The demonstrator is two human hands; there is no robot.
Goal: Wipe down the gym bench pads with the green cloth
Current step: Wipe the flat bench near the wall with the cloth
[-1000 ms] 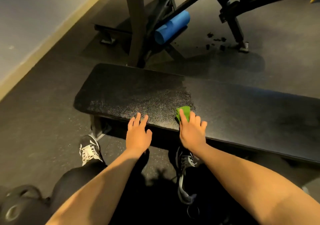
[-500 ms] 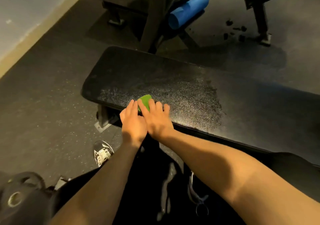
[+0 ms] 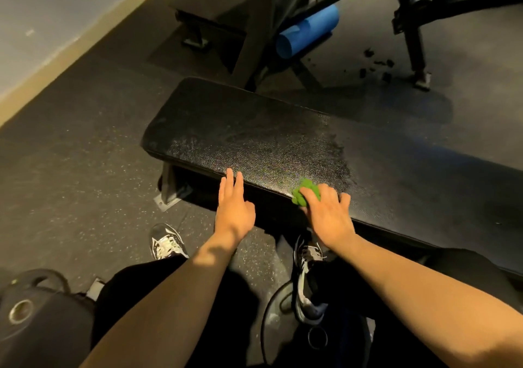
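The right hand (image 3: pixel 328 217) presses the green cloth (image 3: pixel 306 192) flat against the near edge of the bench pad (image 3: pixel 283 141); its grip is loose, fingers spread over the bunched fabric and only slightly curled, so the cloth is pinned by pressure, not clasped. Most of the cloth is hidden under the palm, with a crumpled lobe poking out past the index finger. The left hand (image 3: pixel 235 206) lies beside it, apart from the cloth, fingers straight with the tips resting on the pad's front edge, holding nothing.

The cloth sits right on the lip, and that is the main risk: a stroke pulled toward the body would likely carry it off the pad and drop it to the floor (image 3: pixel 70 169) by the shoes (image 3: pixel 167 243), where it would pick up grit. Because the cloth is wadded small, each pass probably covers a narrow band, so streaks or missed strips seem likely. The wet sheen ends partway along the pad; the right stretch looks matte and may well go unwiped if the strokes stay short. The far edge also calls for a longer reach. A weight plate (image 3: pixel 34 311) lies low on the left, close to the knee, a possible snag when shifting along.
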